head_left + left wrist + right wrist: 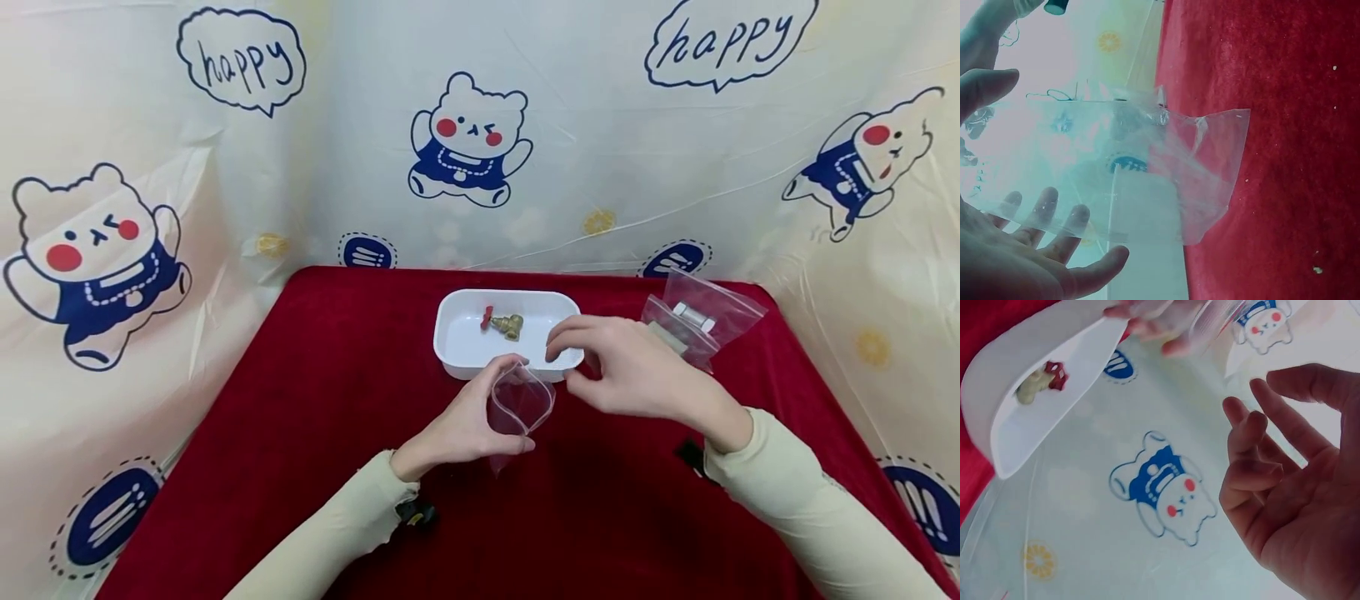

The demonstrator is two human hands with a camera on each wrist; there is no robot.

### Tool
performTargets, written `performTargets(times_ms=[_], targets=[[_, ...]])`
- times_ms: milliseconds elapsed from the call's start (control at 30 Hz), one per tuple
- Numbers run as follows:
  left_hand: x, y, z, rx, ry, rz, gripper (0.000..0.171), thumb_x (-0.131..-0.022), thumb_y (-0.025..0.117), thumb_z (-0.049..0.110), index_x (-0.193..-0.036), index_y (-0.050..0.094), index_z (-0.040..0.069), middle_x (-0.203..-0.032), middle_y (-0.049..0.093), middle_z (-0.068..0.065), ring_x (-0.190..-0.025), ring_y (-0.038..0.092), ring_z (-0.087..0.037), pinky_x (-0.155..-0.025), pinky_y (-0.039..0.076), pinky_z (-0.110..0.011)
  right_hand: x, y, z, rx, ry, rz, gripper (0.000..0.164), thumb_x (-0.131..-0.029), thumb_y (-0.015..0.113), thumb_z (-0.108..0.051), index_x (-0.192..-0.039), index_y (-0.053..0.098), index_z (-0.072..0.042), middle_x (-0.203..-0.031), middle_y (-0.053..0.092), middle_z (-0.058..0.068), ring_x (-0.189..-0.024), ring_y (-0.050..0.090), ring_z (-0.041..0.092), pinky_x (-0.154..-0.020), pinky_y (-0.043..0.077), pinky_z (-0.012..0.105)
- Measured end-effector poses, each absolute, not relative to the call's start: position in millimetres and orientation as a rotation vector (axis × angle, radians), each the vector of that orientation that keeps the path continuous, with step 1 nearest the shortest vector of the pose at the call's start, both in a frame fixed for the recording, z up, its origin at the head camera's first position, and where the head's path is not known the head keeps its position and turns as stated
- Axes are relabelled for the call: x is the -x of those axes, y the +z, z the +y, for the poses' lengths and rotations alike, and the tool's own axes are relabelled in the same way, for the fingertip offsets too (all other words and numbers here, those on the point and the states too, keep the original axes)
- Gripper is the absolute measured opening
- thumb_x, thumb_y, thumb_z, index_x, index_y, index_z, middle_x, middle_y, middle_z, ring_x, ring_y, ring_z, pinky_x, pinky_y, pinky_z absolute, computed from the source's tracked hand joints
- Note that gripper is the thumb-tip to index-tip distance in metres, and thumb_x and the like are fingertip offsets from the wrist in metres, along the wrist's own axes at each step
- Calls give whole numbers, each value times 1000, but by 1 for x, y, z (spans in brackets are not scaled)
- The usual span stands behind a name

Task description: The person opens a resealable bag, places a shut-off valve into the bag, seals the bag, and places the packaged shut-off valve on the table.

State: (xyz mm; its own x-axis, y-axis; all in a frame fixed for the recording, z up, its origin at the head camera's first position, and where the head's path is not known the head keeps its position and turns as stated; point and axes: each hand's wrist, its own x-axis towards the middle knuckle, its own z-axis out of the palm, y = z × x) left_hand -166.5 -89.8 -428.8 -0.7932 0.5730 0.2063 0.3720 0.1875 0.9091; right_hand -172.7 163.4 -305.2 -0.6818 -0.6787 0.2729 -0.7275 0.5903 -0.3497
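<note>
My left hand (pixel 459 427) holds a clear zip bag (pixel 522 402) between thumb and fingers, its mouth spread apart and facing up. In the left wrist view the see-through bag (pixel 1207 169) hangs below the fingers with nothing inside. Beyond it stands a white tray (pixel 450 354) holding a brass valve (pixel 510 325) with a red handle. My right hand (pixel 637 371), its fingers loosely bent, hovers over the tray's right front corner. The right wrist view shows nothing between that hand's fingers (pixel 1244 469).
Right of the tray lie clear zip bags (pixel 726 310), with a whitish cylindrical piece (pixel 693 317) in one. A red cloth (pixel 337 375) covers the table. A printed curtain (pixel 360 150) hangs around the back and sides. A small dark object (pixel 690 457) lies near the right sleeve.
</note>
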Motion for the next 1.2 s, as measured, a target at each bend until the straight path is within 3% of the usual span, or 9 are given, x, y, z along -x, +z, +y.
performTargets(times_ms=[200, 467, 867, 1200], targets=[[168, -429, -90, -946, 1676, 2280, 88, -77, 90, 16, -150, 40, 18, -137, 56, 0, -128, 56, -15, -107, 48, -49, 200, -305, 169, -1008, 685, -2764, 21, -91, 77, -16, -112, 78, -18, -89, 68, -9, -63, 53, 11, -54, 47, 33], [167, -429, -93, -916, 1677, 2274, 89, -78, 88, 21, -151, 38, 20, -139, 55, 0, -131, 54, -15, -108, 48, -48, 243, -309, 160, -877, 580, -2875, 20, -94, 71, -19, -110, 80, -12, -100, 75, 3, -66, 53, 19, -52, 46, 35], [166, -427, -93, -910, 1679, 2284, 90, -78, 88, 18, -153, 38, 12, -140, 55, 0, -131, 54, -18, -108, 48, -49, 292, -317, 146, -787, 533, -3050, 12, -95, 71, -18, -102, 78, -10, -86, 70, 5, -70, 59, 24, -61, 54, 38], [165, -425, -94, -879, 1659, 2305, 91, -78, 89, 27, -154, 38, 17, -142, 54, 1, -134, 51, -17, -112, 43, -51, 325, -320, 127, -775, 446, -3162, 17, -96, 69, -23, -101, 79, -11, -96, 73, 6, -80, 65, 25, -71, 58, 42]])
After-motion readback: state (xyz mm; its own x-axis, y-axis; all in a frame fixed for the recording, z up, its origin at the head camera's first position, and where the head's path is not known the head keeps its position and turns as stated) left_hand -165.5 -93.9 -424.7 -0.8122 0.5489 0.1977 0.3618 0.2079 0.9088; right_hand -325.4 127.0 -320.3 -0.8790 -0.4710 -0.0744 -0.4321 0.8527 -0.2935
